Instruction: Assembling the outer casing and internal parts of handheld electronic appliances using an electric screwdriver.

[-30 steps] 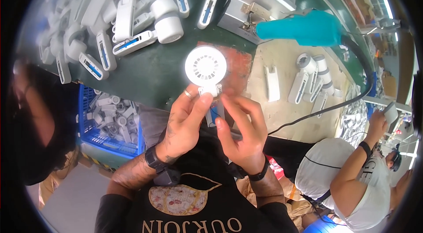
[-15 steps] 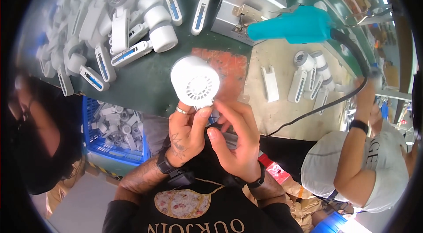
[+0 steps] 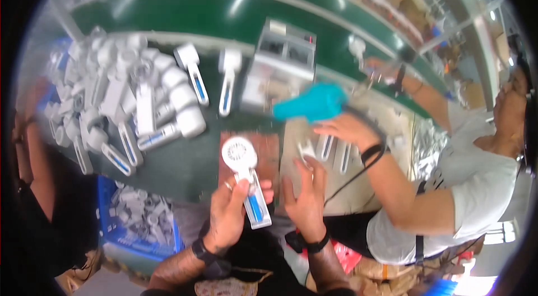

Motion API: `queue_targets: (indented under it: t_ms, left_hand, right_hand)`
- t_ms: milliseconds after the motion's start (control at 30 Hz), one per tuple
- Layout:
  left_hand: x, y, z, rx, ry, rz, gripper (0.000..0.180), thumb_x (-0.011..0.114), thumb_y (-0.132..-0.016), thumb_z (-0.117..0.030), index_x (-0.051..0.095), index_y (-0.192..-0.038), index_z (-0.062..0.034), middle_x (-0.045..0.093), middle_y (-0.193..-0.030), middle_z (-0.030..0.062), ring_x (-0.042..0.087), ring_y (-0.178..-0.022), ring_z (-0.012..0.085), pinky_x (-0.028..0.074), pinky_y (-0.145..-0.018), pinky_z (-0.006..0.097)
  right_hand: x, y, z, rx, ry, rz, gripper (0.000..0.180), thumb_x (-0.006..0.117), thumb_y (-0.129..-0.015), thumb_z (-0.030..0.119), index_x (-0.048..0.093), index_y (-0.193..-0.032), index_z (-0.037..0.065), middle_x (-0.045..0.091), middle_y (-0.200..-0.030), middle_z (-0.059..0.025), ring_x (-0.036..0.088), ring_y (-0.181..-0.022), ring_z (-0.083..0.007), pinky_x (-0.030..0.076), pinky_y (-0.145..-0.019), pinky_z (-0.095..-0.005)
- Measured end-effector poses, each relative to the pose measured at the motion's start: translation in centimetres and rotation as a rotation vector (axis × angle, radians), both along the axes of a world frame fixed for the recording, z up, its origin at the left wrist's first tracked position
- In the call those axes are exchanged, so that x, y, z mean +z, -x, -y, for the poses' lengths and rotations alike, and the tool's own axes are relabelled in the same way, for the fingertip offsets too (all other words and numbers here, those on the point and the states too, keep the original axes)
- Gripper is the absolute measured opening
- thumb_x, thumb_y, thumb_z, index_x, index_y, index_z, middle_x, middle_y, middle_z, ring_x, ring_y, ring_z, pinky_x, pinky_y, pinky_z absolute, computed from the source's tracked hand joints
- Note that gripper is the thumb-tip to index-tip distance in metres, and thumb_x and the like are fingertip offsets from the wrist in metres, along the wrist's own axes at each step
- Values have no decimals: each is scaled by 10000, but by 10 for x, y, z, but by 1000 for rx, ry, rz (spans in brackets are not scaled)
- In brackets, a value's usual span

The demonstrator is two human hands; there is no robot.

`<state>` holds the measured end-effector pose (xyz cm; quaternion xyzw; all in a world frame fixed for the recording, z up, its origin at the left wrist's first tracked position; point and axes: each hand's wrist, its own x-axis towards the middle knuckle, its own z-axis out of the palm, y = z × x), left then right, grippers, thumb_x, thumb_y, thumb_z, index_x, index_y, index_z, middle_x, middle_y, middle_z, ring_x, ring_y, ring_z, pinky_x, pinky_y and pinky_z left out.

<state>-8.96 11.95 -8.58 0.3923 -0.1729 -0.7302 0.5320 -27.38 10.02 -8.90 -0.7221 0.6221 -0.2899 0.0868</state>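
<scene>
In my left hand (image 3: 228, 215) is a white handheld fan (image 3: 240, 153), its round vented head upward. The handle's long side is uncovered and shows a blue cylindrical part (image 3: 256, 206) inside. My right hand (image 3: 305, 201) reaches to the right with thumb and fingers apart. Its fingertips are at the lower end of a white handle cover (image 3: 306, 149) lying on the tan sheet; whether they touch it cannot be told. Just beyond, a co-worker's hand (image 3: 346, 129) hangs over more white fan handles (image 3: 325, 147).
At the left is a heap of white fans (image 3: 117, 77); two more (image 3: 228, 80) lie apart. A teal corded tool (image 3: 311, 101) rests by a grey metal box machine (image 3: 280, 55). Below the table edge stands a blue crate (image 3: 176, 231) of parts. A co-worker (image 3: 443, 178) is close at right.
The fan has turned and come down, so its open handle shows. My right hand has left it and moved right to the cover. The co-worker's arm has reached in over the tan sheet.
</scene>
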Motion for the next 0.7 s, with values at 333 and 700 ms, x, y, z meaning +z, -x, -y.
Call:
queue_targets:
  t_ms: [333,700]
  left_hand:
    - [-5,3,0,-24,25,-80,310,584,-1075,-144,557,-1300,68,715,-1215,234,746,-1052,305,619,-965,442]
    - [-1,11,5,5,60,-129,302,570,-1094,-138,549,-1354,13,692,-1269,96,675,-1105,134,556,-957,294]
  right_hand:
    - [-24,23,-13,-91,-18,-126,347,710,-907,52,630,-1242,11,603,-1286,-177,556,-1195,-408,455,-1030,-489]
    - [16,3,-18,-171,-27,177,458,720,-850,-12,618,-1296,2,656,-1193,-173,611,-919,-270,517,-866,-389]
